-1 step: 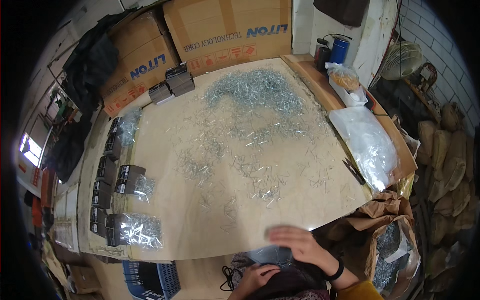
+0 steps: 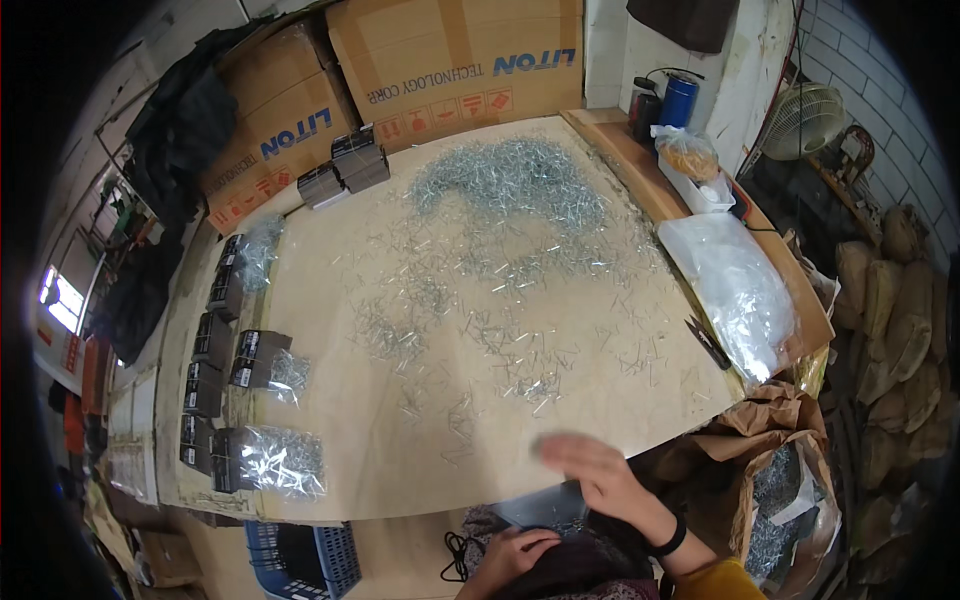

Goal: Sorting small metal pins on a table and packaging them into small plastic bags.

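At the table's near edge, a clear plastic bag [image 2: 540, 508] lies in my lap, partly hidden beneath my right hand. My left hand [image 2: 515, 555] is closed on the bag's near edge. My right hand [image 2: 592, 475] hovers over the table edge above the bag, its fingers stretched to the left and close together. The fingertips are smeared by motion, with a dark grey blur at their end. Loose thin metal pins [image 2: 530, 385], like small nails, are scattered beyond it on the pale tabletop [image 2: 400, 460]. A dense heap of the same pins [image 2: 510, 180] lies at the back.
Dark card bundles [image 2: 205, 388] and filled clear bags [image 2: 285, 462] line the left side. Pliers [image 2: 708, 342] and clear plastic bags [image 2: 730, 285] lie at right. A paper sack [image 2: 790, 490] of pins stands lower right, a blue basket [image 2: 340, 560] below the table. Cartons [image 2: 455, 70] stand behind.
My right hand has shifted slightly upward, away from the bag, uncovering a little more of it. My left hand stays in place.
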Action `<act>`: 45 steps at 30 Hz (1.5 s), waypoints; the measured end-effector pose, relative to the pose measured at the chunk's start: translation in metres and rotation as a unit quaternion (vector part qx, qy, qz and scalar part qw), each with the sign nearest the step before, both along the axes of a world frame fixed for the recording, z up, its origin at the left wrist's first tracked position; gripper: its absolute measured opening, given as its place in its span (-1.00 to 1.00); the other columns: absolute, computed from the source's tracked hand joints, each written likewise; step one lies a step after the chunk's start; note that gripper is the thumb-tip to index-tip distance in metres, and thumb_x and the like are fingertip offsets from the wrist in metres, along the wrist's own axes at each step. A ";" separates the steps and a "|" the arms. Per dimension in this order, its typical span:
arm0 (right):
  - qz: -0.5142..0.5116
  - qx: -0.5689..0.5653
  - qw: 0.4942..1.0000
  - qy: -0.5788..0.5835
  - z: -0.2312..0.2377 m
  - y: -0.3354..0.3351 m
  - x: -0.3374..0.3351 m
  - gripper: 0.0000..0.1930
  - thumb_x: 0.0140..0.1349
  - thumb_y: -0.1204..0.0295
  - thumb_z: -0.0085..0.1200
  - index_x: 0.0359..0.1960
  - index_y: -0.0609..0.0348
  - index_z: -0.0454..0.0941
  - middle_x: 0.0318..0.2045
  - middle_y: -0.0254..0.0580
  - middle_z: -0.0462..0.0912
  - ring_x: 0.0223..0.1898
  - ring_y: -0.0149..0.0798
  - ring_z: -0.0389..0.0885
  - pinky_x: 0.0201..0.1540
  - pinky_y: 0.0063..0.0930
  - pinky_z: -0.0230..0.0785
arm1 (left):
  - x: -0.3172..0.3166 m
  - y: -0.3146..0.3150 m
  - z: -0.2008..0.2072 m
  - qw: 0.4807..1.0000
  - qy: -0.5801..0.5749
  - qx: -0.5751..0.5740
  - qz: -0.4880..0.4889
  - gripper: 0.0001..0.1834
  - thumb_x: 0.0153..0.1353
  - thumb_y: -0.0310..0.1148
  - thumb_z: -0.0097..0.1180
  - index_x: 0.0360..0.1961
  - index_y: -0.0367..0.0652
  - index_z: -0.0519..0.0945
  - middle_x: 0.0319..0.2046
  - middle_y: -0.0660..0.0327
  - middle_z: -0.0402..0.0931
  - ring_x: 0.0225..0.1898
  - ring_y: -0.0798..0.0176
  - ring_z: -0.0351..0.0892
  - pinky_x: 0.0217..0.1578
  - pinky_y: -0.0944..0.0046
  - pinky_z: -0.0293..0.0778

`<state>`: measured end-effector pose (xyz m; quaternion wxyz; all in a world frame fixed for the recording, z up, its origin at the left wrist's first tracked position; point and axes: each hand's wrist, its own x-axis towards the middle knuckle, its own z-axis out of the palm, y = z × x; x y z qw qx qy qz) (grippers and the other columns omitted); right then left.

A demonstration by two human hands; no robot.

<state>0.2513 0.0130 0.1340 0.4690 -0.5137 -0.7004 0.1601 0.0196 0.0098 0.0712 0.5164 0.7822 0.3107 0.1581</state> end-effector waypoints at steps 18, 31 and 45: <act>-0.225 -0.054 0.946 -0.228 0.018 0.006 0.013 -0.68 0.17 0.47 0.16 -0.01 0.20 0.54 0.05 -0.17 0.53 0.18 -0.11 0.41 0.25 0.00 0.12 | -0.002 0.002 -0.008 0.991 0.002 0.118 -0.063 -0.84 0.17 -0.42 0.23 -0.21 -0.10 0.72 -0.18 0.28 0.70 -0.38 0.20 0.64 -0.24 0.31 0.54; -0.134 -0.052 0.973 -0.181 0.015 0.020 0.005 -0.63 0.15 0.57 0.10 0.03 0.12 0.54 0.06 -0.19 0.55 0.20 -0.12 0.42 0.26 -0.08 0.13 | 0.001 0.000 -0.009 0.998 0.010 0.059 -0.014 -0.87 0.19 -0.40 0.25 -0.23 -0.13 0.72 -0.22 0.25 0.71 -0.35 0.16 0.67 -0.23 0.28 0.58; -0.114 -0.101 0.984 -0.096 0.019 -0.006 0.024 -0.46 -0.06 0.74 0.00 0.05 0.17 0.52 0.10 -0.18 0.53 0.24 -0.14 0.38 0.26 -0.11 0.12 | 0.000 0.000 -0.005 0.999 0.012 0.044 -0.008 -0.83 0.14 -0.44 0.27 -0.20 -0.10 0.72 -0.19 0.28 0.70 -0.42 0.19 0.63 -0.27 0.30 0.56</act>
